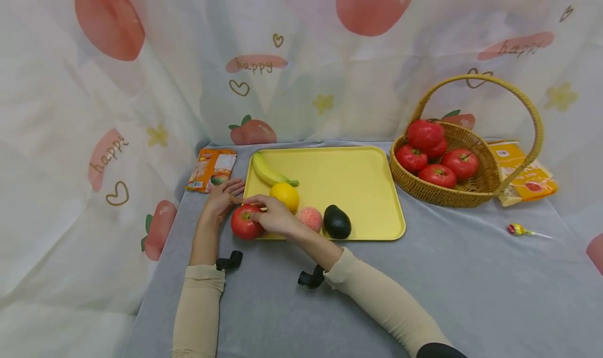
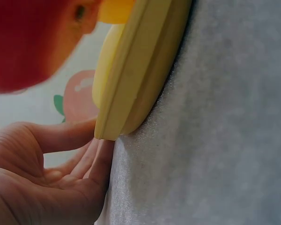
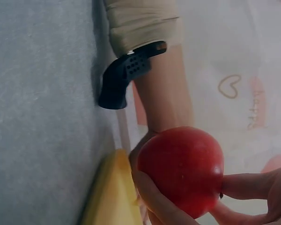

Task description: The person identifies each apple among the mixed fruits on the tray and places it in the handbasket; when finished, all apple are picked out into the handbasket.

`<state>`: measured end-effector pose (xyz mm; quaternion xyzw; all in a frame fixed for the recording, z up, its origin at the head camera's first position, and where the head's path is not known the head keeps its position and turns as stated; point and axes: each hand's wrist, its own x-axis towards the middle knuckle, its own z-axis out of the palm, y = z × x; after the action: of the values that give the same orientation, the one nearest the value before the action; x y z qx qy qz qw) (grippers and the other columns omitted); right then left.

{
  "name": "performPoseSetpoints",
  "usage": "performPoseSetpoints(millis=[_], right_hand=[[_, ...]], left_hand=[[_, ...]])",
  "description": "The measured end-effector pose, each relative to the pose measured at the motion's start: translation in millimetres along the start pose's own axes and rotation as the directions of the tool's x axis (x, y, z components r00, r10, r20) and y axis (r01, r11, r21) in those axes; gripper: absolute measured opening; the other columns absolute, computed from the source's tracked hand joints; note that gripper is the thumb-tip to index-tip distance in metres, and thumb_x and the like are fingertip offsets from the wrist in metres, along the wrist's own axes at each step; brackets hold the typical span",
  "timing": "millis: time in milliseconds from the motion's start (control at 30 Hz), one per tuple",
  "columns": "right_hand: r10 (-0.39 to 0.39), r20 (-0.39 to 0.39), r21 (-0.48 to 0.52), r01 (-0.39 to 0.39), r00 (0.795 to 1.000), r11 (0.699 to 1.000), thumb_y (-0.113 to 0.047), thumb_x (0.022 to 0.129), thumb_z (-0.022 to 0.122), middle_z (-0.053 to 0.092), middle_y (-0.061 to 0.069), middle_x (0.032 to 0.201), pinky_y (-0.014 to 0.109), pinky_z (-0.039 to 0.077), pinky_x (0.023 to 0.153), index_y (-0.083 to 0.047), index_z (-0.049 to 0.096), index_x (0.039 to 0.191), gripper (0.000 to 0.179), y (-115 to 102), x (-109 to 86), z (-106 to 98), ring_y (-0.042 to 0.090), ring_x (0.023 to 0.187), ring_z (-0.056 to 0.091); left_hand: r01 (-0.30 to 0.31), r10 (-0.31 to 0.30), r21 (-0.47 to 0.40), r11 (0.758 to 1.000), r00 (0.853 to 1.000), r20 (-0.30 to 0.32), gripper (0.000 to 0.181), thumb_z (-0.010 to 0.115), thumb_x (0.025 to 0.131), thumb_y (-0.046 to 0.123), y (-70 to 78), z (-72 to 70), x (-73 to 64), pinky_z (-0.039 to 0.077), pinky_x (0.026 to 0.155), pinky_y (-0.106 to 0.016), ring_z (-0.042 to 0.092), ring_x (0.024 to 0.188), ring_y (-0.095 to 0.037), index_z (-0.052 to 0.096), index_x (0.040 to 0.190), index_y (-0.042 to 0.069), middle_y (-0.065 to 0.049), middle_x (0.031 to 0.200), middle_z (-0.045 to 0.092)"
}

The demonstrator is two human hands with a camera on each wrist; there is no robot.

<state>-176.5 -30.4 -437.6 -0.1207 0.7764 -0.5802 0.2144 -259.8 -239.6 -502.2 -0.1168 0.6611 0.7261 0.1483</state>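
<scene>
My right hand (image 1: 275, 216) grips a red tomato (image 1: 246, 222) over the front left corner of the yellow tray (image 1: 367, 190). In the right wrist view, thumb and fingers close round the tomato (image 3: 180, 168) from different sides. At the tray's left edge, my left hand (image 1: 220, 200) lies with fingers extended. The left wrist view shows its thumb (image 2: 65, 136) at the tray rim (image 2: 126, 79) and the other fingers partly hidden past it. On the tray are a banana (image 1: 269, 170), a lemon (image 1: 285, 194), a peach (image 1: 310, 218) and an avocado (image 1: 337, 222).
A wicker basket (image 1: 438, 197) with a tall handle stands at the right, holding several red tomatoes (image 1: 460, 164). Behind it lies a yellow packet (image 1: 532, 185). A lollipop (image 1: 518, 230) rests nearer the front right. An orange packet (image 1: 212, 169) lies by the tray's back left.
</scene>
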Motion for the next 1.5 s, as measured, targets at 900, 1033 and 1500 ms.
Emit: performPoseSetpoints(millis=[900, 1033, 1500], right_hand=[[-0.025, 0.042, 0.149, 0.018, 0.999, 0.989, -0.010, 0.102, 0.065, 0.061, 0.011, 0.137, 0.052, 0.062, 0.080, -0.015, 0.062, 0.144, 0.043, -30.7, -29.3, -54.6, 0.033, 0.121, 0.060], [-0.038, 0.031, 0.150, 0.033, 0.999, 0.988, -0.010, 0.103, 0.063, 0.060, 0.012, 0.139, 0.054, 0.062, 0.081, -0.013, 0.061, 0.145, 0.042, -35.0, -33.1, -66.1, 0.034, 0.122, 0.060], [-0.005, -0.033, 0.140, 0.010, 0.999, 0.990, -0.009, 0.103, 0.061, 0.057, 0.015, 0.144, 0.054, 0.061, 0.082, -0.012, 0.060, 0.144, 0.042, -35.8, -40.5, -111.8, 0.037, 0.128, 0.058]], left_hand=[[0.021, -0.021, -0.002, 1.000, 1.000, -0.008, 0.074, 0.053, 0.094, -0.022, -0.6, 1.7, 2.0, 0.057, 0.091, -0.023, 0.043, 0.149, -0.028, 0.033, 0.162, 0.003, -0.018, 0.163, 0.042], [0.022, -0.022, -0.009, 1.000, 1.000, -0.006, 0.074, 0.051, 0.094, -0.022, -0.6, 1.3, 1.8, 0.056, 0.096, -0.027, 0.043, 0.149, -0.028, 0.033, 0.162, 0.002, -0.018, 0.163, 0.041], [0.014, -0.014, -0.037, 0.999, 1.000, -0.010, 0.072, 0.050, 0.095, -0.023, 0.2, 2.1, 1.3, 0.058, 0.082, -0.021, 0.043, 0.149, -0.028, 0.033, 0.161, 0.001, -0.020, 0.162, 0.041]])
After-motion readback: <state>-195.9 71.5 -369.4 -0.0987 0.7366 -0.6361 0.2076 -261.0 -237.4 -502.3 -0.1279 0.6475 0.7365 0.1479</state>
